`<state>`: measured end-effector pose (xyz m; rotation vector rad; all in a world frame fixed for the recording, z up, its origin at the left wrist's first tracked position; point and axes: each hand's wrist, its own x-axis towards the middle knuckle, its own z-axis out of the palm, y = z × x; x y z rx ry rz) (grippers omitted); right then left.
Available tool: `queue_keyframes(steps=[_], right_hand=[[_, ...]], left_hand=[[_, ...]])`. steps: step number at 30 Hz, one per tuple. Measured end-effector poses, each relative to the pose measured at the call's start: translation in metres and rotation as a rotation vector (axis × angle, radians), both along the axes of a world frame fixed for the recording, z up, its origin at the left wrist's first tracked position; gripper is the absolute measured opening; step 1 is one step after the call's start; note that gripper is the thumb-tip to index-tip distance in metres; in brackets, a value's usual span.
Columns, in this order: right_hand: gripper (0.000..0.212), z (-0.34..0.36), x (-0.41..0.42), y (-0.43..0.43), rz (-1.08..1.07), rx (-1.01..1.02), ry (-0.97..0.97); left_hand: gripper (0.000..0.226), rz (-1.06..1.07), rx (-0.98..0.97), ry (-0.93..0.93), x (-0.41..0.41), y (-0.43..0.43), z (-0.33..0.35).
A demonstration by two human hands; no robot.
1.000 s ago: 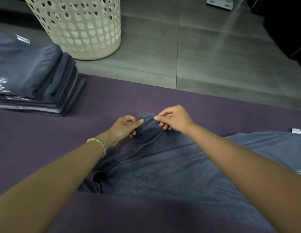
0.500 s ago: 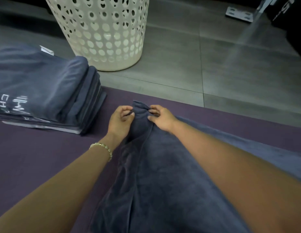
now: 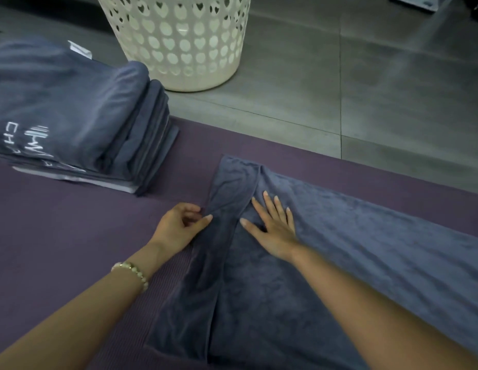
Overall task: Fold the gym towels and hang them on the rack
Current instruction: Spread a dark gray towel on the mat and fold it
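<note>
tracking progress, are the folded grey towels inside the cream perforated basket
No, the stack of folded grey towels sits on the purple mat beside the cream perforated basket.

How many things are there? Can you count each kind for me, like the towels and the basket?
loose towel: 1
stack of folded towels: 1 (too tightly packed to count the towels in it)
white basket: 1
purple mat: 1
bracelet: 1
hands: 2, the left hand and the right hand
Total: 7

A white laundry basket with heart-shaped holes is standing on the grey tiled floor, near a purple mat lying there.
</note>
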<state>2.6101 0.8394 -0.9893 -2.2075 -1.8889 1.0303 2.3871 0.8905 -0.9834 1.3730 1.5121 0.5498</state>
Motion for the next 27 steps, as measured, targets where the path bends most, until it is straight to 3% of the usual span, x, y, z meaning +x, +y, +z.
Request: queue_keyframes(steps=[5, 7, 9, 11, 13, 19, 22, 27], right_hand=[[0.072, 0.012, 0.006, 0.009, 0.021, -0.091, 0.06], [0.073, 0.015, 0.0, 0.001, -0.018, -0.032, 0.079], [0.058, 0.017, -0.014, -0.022, -0.089, 0.135, 0.264], [0.025, 0.022, -0.026, -0.056, -0.125, 0.28, 0.482], [0.012, 0.027, -0.032, -0.09, -0.153, 0.279, 0.556], [0.017, 0.027, -0.035, -0.181, -0.03, 0.056, 0.455], [0.013, 0.024, -0.037, -0.205, -0.099, 0.092, 0.399], [0.038, 0.019, -0.052, -0.217, -0.028, 0.205, 0.224]], left_hand=[[0.03, -0.107, -0.128, 0.054, -0.009, -0.02, 0.006], [0.037, -0.201, -0.153, 0.136, -0.015, -0.035, 0.013], [0.042, -0.269, -0.159, 0.25, -0.024, -0.054, 0.018], [0.042, -0.295, -0.188, 0.282, -0.035, -0.072, 0.022], [0.038, -0.284, -0.25, 0.233, -0.049, -0.088, 0.026], [0.029, -0.136, -0.439, 0.044, -0.067, -0.136, 0.036], [0.028, 0.059, -0.532, -0.088, -0.072, -0.157, 0.033], [0.02, 0.329, -0.588, -0.359, -0.074, -0.186, 0.03]])
